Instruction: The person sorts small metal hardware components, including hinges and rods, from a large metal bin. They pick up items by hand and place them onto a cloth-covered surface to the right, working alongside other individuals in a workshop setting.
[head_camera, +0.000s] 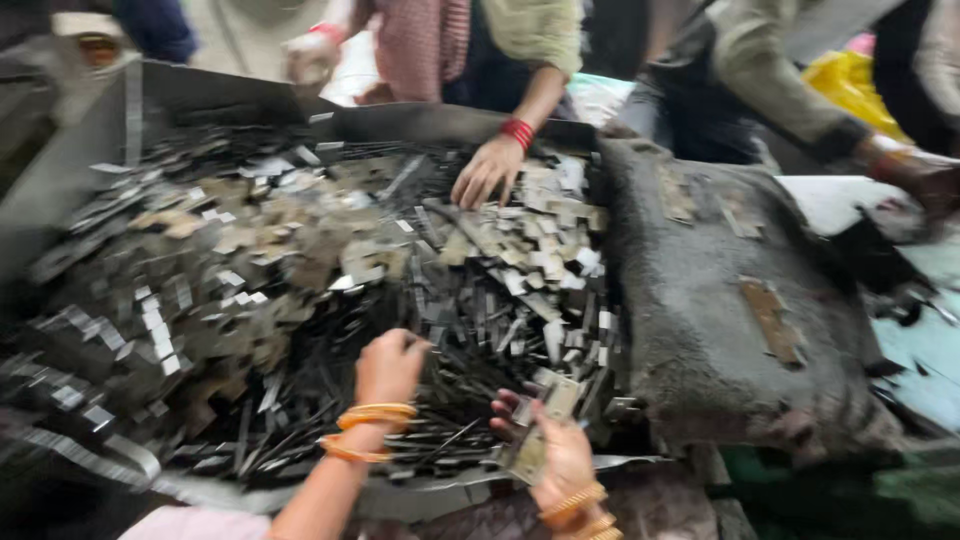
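Note:
A big heap of small flat metal pieces and thin dark strips (300, 280) fills a grey sheet-metal tray (90, 150). My left hand (388, 365), with orange bangles on the wrist, reaches into the near part of the heap with its fingers curled down among the strips; whether it grips anything is hidden. My right hand (555, 450), also with bangles, is palm up at the tray's near edge and holds a small stack of flat metal pieces (540, 425).
Another person's hand (487, 170) with red bangles rests on the far side of the heap. A grey padded block (720, 290) lies right of the tray. More people stand along the far edge, one arm (900, 165) at the right.

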